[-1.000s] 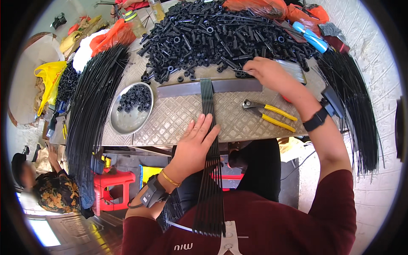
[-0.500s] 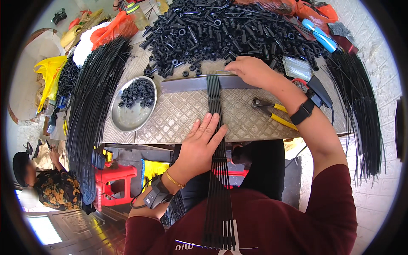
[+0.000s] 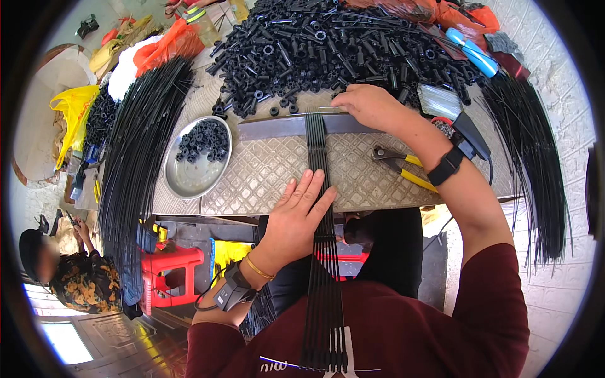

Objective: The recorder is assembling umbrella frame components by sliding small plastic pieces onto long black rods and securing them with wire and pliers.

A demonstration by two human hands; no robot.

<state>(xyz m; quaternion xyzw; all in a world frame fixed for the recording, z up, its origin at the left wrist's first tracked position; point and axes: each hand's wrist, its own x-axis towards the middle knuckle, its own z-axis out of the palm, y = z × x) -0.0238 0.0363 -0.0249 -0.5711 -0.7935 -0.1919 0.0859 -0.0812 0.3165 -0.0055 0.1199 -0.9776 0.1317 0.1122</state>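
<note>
A flat row of thin black rods (image 3: 316,142), which look like umbrella ribs, runs from the far bar over the table edge to my chest. My left hand (image 3: 301,205) lies on the row near the table's front edge, fingers stretched out and pressing it down. At the far ends of the rods, my right hand (image 3: 367,104) is closed in a pinch. From its fingertips a thin, pale wire (image 3: 325,108) sticks out leftward, just above the rod ends. What else those fingers hold is hidden. Beneath the far ends lies a flat grey metal bar (image 3: 271,128).
Black plastic fittings (image 3: 296,57) are heaped at the back. A metal bowl (image 3: 189,179) holds small black pieces on the left. Yellow-handled pliers (image 3: 413,176) lie right of the rods. Long rod bundles hang at the left (image 3: 142,138) and right (image 3: 529,157). A co-worker (image 3: 82,277) sits far left.
My right hand and the wire have shifted very slightly left. My left hand stays flat on the rods. The co-worker's hand at the far left has moved a little.
</note>
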